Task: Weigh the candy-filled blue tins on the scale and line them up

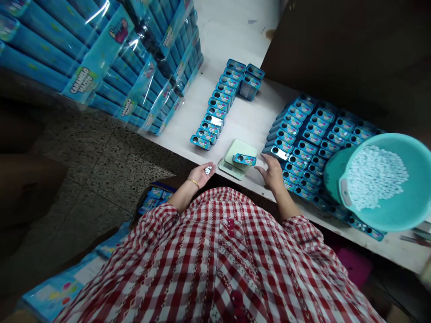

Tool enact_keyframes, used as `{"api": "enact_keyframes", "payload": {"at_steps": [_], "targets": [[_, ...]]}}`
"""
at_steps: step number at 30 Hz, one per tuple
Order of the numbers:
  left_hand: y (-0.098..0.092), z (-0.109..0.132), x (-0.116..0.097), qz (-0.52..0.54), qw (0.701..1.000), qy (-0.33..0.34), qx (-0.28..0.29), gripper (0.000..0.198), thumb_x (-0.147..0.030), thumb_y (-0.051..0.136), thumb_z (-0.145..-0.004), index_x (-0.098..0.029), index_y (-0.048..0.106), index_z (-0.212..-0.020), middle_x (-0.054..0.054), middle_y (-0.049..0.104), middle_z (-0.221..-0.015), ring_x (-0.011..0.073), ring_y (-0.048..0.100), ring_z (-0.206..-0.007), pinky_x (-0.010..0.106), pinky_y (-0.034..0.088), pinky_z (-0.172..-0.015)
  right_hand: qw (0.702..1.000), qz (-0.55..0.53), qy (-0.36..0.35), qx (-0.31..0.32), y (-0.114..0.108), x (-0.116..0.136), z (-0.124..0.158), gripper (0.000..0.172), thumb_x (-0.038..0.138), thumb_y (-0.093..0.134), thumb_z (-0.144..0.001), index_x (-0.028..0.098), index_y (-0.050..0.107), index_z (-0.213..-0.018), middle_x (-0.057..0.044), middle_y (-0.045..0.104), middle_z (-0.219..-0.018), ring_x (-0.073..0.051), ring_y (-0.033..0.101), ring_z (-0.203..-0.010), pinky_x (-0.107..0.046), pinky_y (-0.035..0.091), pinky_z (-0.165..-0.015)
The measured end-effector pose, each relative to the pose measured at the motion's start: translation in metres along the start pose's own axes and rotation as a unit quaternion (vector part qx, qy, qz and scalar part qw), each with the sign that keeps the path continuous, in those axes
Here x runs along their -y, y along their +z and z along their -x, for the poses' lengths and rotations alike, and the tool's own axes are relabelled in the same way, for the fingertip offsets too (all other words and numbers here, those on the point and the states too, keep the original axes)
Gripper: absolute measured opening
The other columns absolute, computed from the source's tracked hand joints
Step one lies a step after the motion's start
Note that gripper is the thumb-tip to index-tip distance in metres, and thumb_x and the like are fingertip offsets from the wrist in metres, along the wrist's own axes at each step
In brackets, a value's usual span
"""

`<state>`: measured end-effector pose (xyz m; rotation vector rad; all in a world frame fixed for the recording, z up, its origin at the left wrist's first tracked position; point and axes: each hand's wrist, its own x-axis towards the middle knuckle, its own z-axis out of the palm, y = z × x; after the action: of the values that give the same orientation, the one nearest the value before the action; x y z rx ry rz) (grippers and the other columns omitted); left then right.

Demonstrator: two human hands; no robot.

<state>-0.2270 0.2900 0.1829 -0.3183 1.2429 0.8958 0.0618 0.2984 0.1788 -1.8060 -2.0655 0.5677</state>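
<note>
Table edge (164, 148) runs beneath the right hand (272, 172).

I work at a white bench (232, 40) with a pale green digital scale (235, 159) near its front edge. To my left of the scale, a long row of blue candy tins (218, 104) runs away from me, and a dense block of tins (303, 143) lies to the right. Shrink-wrapped stacks of blue cartons (134, 76) stand along the bench's left side.
</note>
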Motion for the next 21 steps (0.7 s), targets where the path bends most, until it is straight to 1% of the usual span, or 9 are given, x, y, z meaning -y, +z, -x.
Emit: {"api": "enact_keyframes", "payload": {"at_steps": [3, 5, 7, 10, 13, 15, 17, 19, 21], "targets": [[0.003, 0.0, -0.001, -0.007, 1.0, 0.005, 0.009, 0.013, -0.006, 0.049, -0.079, -0.006, 0.062, -0.079, 0.01, 0.064, -0.07, 0.0133, 0.063, -0.066, 0.021, 0.054, -0.059, 0.995, -0.095, 0.035, 0.002, 0.018, -0.003, -0.001, 0.05, 0.045, 0.056, -0.079, 0.018, 0.051, -0.121, -0.013, 0.059, -0.116, -0.025, 0.055, -0.104, -0.042, 0.046, -0.085], [0.005, 0.0, -0.001, -0.006, 1.0, 0.009, 0.015, 0.014, -0.008, 0.049, -0.08, -0.006, 0.063, -0.081, 0.011, 0.065, -0.072, 0.0139, 0.063, -0.068, 0.022, 0.053, -0.06, 0.986, -0.16, 0.05, 0.004, 0.028, -0.003, -0.003, 0.052, 0.046, 0.058, -0.077, 0.018, 0.05, -0.12, -0.013, 0.058, -0.115, -0.023, 0.056, -0.103, -0.039, 0.049, -0.081], [0.006, -0.001, -0.001, -0.003, 1.0, 0.009, 0.017, 0.017, -0.011, 0.048, -0.082, -0.006, 0.063, -0.085, 0.012, 0.065, -0.074, 0.0146, 0.063, -0.069, 0.022, 0.053, -0.061, 0.977, -0.204, 0.056, 0.007, 0.038, -0.003, -0.004, 0.054, 0.046, 0.059, -0.075, 0.017, 0.049, -0.119, -0.013, 0.057, -0.115, -0.022, 0.056, -0.103, -0.038, 0.049, -0.08], [0.008, -0.003, -0.001, 0.007, 1.0, -0.001, 0.014, 0.021, -0.014, 0.046, -0.084, -0.006, 0.063, -0.092, 0.012, 0.066, -0.075, 0.0154, 0.063, -0.071, 0.024, 0.053, -0.062, 0.972, -0.23, 0.053, 0.015, 0.049, -0.003, -0.008, 0.053, 0.046, 0.059, -0.074, 0.017, 0.05, -0.117, -0.013, 0.057, -0.115, -0.022, 0.057, -0.102, -0.038, 0.048, -0.081], [0.01, -0.007, -0.001, 0.014, 1.0, -0.011, 0.012, 0.021, -0.016, 0.047, -0.084, -0.006, 0.062, -0.094, 0.012, 0.066, -0.076, 0.0164, 0.064, -0.073, 0.025, 0.053, -0.064, 0.969, -0.24, 0.045, 0.026, 0.057, -0.004, -0.011, 0.052, 0.047, 0.059, -0.074, 0.017, 0.051, -0.115, -0.012, 0.06, -0.111, -0.02, 0.059, -0.094, -0.037, 0.047, -0.082], [0.013, -0.009, 0.0, 0.01, 1.0, -0.012, 0.021, 0.022, -0.016, 0.047, -0.084, -0.005, 0.062, -0.094, 0.013, 0.066, -0.076, 0.0167, 0.064, -0.074, 0.025, 0.052, -0.066, 0.968, -0.245, 0.041, 0.03, 0.059, -0.003, -0.012, 0.05, 0.047, 0.058, -0.075, 0.016, 0.052, -0.114, -0.011, 0.061, -0.108, -0.019, 0.059, -0.09, -0.035, 0.047, -0.082], [0.017, -0.012, 0.001, 0.006, 0.999, -0.013, 0.035, 0.023, -0.017, 0.045, -0.085, -0.005, 0.062, -0.094, 0.013, 0.065, -0.076, 0.0166, 0.064, -0.075, 0.026, 0.052, -0.068, 0.969, -0.242, 0.03, 0.031, 0.057, 0.001, -0.013, 0.045, 0.046, 0.054, -0.078, 0.015, 0.053, -0.111, -0.011, 0.062, -0.104, -0.019, 0.059, -0.088, -0.034, 0.047, -0.08], [0.023, -0.016, 0.004, 0.009, 0.998, -0.021, 0.05, 0.026, -0.018, 0.042, -0.086, -0.005, 0.062, -0.096, 0.012, 0.065, -0.075, 0.0166, 0.063, -0.074, 0.026, 0.051, -0.069, 0.977, -0.211, -0.006, 0.027, 0.048, 0.012, -0.012, 0.038, 0.042, 0.051, -0.082, 0.015, 0.055, -0.109, -0.01, 0.062, -0.101, -0.019, 0.058, -0.088, -0.034, 0.047, -0.079], [0.03, -0.021, 0.008, 0.015, 0.997, -0.033, 0.063, 0.027, -0.019, 0.04, -0.087, -0.005, 0.062, -0.096, 0.011, 0.065, -0.072, 0.0159, 0.062, -0.07, 0.027, 0.05, -0.068, 0.989, -0.134, -0.067, 0.019, 0.034, 0.031, -0.012, 0.034, 0.036, 0.05, -0.084, 0.016, 0.056, -0.111, -0.01, 0.061, -0.103, -0.02, 0.055, -0.094, -0.035, 0.045, -0.082]]}}
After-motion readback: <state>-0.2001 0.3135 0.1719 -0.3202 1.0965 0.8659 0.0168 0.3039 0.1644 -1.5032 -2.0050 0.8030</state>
